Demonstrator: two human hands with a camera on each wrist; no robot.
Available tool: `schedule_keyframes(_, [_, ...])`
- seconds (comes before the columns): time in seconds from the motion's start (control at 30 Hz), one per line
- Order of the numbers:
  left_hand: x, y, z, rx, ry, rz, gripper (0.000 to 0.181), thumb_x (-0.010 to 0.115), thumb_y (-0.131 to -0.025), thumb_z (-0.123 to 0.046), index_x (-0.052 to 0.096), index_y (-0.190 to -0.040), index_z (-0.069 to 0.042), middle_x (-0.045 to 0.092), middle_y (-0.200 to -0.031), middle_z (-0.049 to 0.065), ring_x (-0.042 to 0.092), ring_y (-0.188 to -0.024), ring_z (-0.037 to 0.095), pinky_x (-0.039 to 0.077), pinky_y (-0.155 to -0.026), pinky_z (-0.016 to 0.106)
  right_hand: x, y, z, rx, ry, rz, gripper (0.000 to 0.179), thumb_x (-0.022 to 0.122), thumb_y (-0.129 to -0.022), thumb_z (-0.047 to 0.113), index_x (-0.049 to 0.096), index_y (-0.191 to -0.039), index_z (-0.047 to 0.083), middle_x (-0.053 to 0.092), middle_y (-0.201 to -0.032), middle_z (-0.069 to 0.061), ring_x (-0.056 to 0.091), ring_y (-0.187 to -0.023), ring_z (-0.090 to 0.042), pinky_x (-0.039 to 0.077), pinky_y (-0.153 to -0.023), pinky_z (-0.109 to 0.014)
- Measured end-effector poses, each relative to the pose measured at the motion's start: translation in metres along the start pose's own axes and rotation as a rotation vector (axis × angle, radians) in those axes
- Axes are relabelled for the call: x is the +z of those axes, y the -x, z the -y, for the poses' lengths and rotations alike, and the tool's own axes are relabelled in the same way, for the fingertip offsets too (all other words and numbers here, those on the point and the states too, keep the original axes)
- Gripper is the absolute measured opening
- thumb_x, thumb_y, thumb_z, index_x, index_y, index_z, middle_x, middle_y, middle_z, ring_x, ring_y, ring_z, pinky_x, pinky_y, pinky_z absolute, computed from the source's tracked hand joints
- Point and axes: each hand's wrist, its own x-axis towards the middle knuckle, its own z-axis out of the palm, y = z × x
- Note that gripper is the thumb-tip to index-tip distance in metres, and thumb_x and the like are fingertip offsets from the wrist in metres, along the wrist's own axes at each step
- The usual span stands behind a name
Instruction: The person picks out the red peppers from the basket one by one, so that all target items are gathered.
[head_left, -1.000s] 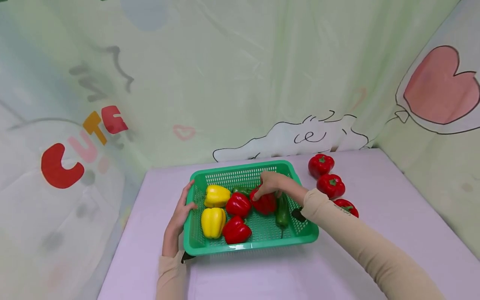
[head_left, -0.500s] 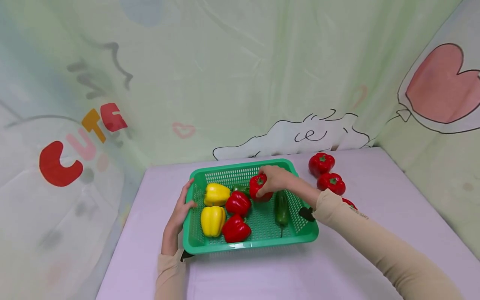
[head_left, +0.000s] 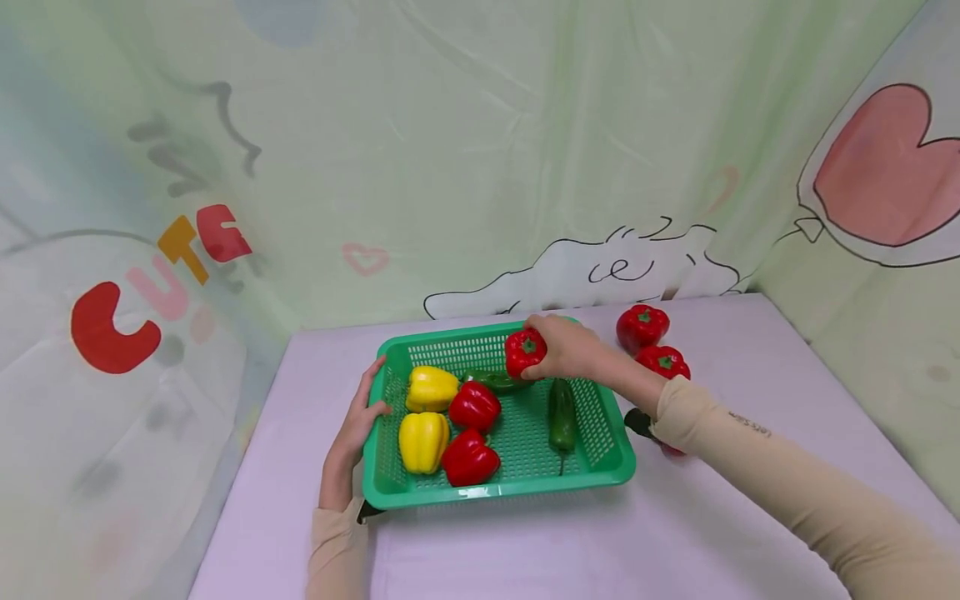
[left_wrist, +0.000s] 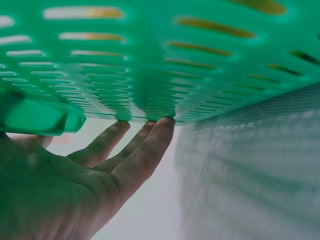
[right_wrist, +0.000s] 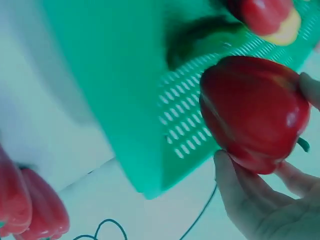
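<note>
My right hand (head_left: pixel 564 346) grips a red bell pepper (head_left: pixel 525 353) over the back right of a green basket (head_left: pixel 540 486). The right wrist view has this pepper (right_wrist: pixel 255 110) between thumb and fingers, its green stem showing. At the basket's left side my left hand (head_left: pixel 360 421) holds the rim, thumb on top. In the left wrist view its fingertips (left_wrist: pixel 165 124) reach the slotted wall from outside. Inside the basket lie two yellow bell peppers (head_left: pixel 423 442), two red bell peppers (head_left: pixel 470 457) and two long green peppers (head_left: pixel 561 417), one partly behind the held pepper.
Right of the basket, red bell peppers (head_left: pixel 642 327) stand on the pale purple table (head_left: pixel 495 550); the right sleeve (head_left: pixel 750 467) covers most of the nearest one. A printed cloth backdrop (head_left: pixel 480 167) rises behind the table and along its sides.
The right hand has lifted the red bell pepper up from the basket's floor and toward the back rim, uncovering more of the rear green pepper. The left hand keeps its place on the rim.
</note>
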Motion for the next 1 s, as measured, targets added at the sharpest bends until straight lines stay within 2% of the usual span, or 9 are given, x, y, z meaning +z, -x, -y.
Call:
schedule_keyframes(0.13, [-0.002,-0.001,-0.003,0.007,0.004,-0.001,0.084,0.044,-0.084,0.005,0.018,-0.159,-0.022,0.01,-0.163,0.01,0.028,-0.137,0.035,0.034,-0.1,0.046,0.0,0.001,-0.004,-0.033,0.021,-0.034,0.074,0.084,-0.074,0.031,0.051,-0.133,0.001,0.06,-0.113,-0.016,0.059,-0.1,-0.029,0.055,-0.075,-0.04])
schedule_keyframes(0.33, [-0.004,-0.003,-0.008,-0.014,0.023,0.016,0.084,0.043,-0.085,0.008,0.017,-0.159,-0.022,0.009,-0.163,0.01,0.026,-0.139,0.036,0.033,-0.101,0.046,-0.001,0.002,-0.008,-0.054,-0.094,-0.055,0.086,0.086,-0.072,0.025,0.043,-0.143,0.001,0.058,-0.126,-0.018,0.057,-0.112,-0.033,0.055,-0.082,-0.045])
schedule_keyframes(0.6, [0.0,0.012,-0.033,-0.045,0.0,0.021,0.084,0.042,-0.084,0.009,0.01,-0.159,-0.01,0.006,-0.163,0.017,0.026,-0.138,0.04,0.033,-0.1,0.047,-0.007,0.004,-0.013,-0.084,-0.2,-0.045,0.079,0.084,-0.075,0.024,0.043,-0.139,0.003,0.058,-0.127,-0.018,0.057,-0.111,-0.034,0.055,-0.081,-0.044])
schedule_keyframes(0.7, [0.0,0.011,-0.027,-0.042,0.023,0.017,0.084,0.042,-0.085,0.01,0.011,-0.159,-0.012,0.006,-0.163,0.015,0.026,-0.138,0.039,0.031,-0.102,0.049,-0.009,0.005,-0.016,-0.094,-0.21,-0.068,0.076,0.084,-0.075,0.025,0.046,-0.137,0.002,0.058,-0.126,-0.018,0.057,-0.111,-0.034,0.055,-0.081,-0.044])
schedule_keyframes(0.87, [-0.002,0.004,-0.007,-0.021,0.047,0.006,0.084,0.042,-0.085,0.009,0.015,-0.159,-0.021,0.008,-0.164,0.011,0.026,-0.139,0.037,0.031,-0.103,0.05,-0.009,0.007,-0.023,-0.13,-0.194,-0.099,0.076,0.083,-0.076,0.027,0.048,-0.138,0.002,0.058,-0.13,-0.016,0.056,-0.114,-0.032,0.054,-0.084,-0.046])
schedule_keyframes(1.0, [0.0,0.003,0.0,-0.003,0.048,0.01,0.084,0.044,-0.084,0.005,0.017,-0.159,-0.023,0.01,-0.163,0.011,0.028,-0.137,0.037,0.033,-0.102,0.052,-0.01,0.011,-0.029,-0.13,-0.19,-0.133,0.077,0.083,-0.077,0.029,0.048,-0.14,0.003,0.056,-0.133,-0.016,0.054,-0.116,-0.033,0.054,-0.084,-0.048])
